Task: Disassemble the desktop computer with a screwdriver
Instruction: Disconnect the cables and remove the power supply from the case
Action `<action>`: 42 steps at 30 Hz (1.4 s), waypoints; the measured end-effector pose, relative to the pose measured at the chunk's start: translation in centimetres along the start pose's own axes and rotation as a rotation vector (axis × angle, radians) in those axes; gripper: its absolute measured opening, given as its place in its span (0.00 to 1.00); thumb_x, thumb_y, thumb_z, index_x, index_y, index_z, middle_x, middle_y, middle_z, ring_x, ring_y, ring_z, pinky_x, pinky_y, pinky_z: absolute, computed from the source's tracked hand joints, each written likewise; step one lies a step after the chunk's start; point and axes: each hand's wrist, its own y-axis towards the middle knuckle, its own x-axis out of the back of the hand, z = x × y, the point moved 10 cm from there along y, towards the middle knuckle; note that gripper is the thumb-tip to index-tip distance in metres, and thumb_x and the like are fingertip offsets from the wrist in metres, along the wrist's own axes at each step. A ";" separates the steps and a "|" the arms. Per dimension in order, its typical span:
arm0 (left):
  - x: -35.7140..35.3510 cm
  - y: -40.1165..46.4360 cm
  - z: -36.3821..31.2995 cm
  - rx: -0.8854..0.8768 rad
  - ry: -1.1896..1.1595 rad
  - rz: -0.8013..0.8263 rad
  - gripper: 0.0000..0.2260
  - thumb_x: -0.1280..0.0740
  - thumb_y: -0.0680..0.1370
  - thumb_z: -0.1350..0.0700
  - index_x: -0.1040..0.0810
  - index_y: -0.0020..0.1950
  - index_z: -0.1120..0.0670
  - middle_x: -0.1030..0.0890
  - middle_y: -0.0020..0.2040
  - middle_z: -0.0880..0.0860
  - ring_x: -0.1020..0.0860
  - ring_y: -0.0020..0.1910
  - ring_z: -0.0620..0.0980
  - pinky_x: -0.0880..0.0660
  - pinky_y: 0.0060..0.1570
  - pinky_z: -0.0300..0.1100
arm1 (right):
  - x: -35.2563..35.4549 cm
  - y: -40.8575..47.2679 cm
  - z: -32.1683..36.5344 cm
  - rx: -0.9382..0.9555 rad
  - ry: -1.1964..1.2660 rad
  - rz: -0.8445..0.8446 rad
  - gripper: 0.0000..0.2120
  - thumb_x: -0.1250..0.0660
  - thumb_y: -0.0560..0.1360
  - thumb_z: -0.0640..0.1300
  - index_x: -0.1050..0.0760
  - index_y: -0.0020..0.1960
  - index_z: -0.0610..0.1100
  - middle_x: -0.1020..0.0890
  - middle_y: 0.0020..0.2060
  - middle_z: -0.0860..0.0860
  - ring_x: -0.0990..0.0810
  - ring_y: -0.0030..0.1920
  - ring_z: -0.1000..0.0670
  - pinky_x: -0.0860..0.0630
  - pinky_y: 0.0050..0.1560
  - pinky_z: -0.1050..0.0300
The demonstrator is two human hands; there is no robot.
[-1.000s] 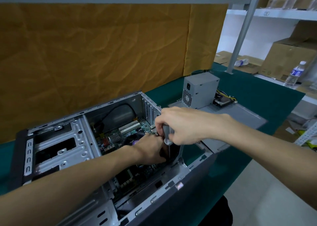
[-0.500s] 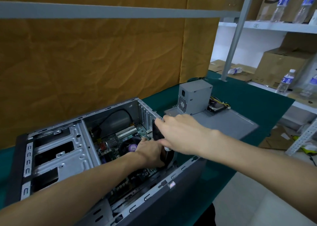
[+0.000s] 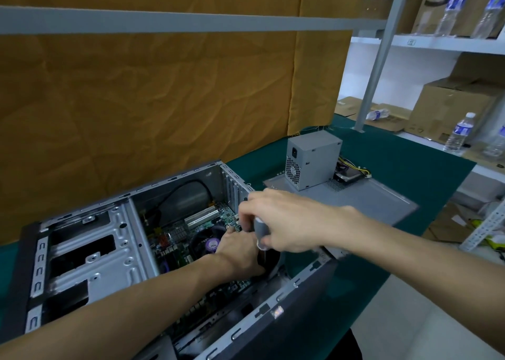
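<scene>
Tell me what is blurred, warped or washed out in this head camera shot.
Head view: wide-angle lens bows the grey metal shelf beam and tilts the shelving upright; the right hand gripping the grey-handled screwdriver is slightly motion-smeared; the clear plastic water bottles at right look soft and washed out; the open grey computer case interior stays fairly readable.

case [image 3: 90,253]: silver-grey metal, black front edge
board [image 3: 177,234]: green, with a purple round sticker
screwdriver [image 3: 261,229]: grey handle, perhaps translucent
mat [image 3: 396,165]: dark green, under case
PSU [image 3: 313,158]: grey, right of case
backdrop [image 3: 150,94]: creased ochre
</scene>
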 end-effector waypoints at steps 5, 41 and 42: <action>-0.4 -0.1 0.1 0.012 0.027 0.030 0.23 0.30 0.75 0.45 0.26 0.68 0.51 0.20 0.62 0.52 0.25 0.64 0.53 0.46 0.75 0.52 | 1.2 0.0 0.2 -0.059 -0.475 -0.196 0.19 0.36 0.80 0.60 0.31 0.58 0.45 0.20 0.49 0.46 0.18 0.46 0.39 0.34 0.38 0.51; 0.5 -0.4 -0.3 0.010 -0.008 -0.016 0.14 0.33 0.76 0.46 0.23 0.57 0.52 0.17 0.52 0.53 0.20 0.56 0.55 0.40 0.73 0.52 | 0.1 -0.8 0.1 -0.036 -0.176 -0.031 0.14 0.30 0.76 0.44 0.31 0.58 0.47 0.27 0.48 0.50 0.24 0.46 0.45 0.33 0.38 0.50; 0.4 -0.3 -0.1 0.021 -0.007 -0.009 0.15 0.32 0.75 0.46 0.23 0.59 0.51 0.17 0.52 0.53 0.20 0.56 0.55 0.41 0.74 0.51 | 0.4 -0.8 0.2 -0.056 -0.248 -0.072 0.16 0.30 0.77 0.49 0.33 0.59 0.46 0.27 0.48 0.48 0.24 0.44 0.43 0.34 0.38 0.49</action>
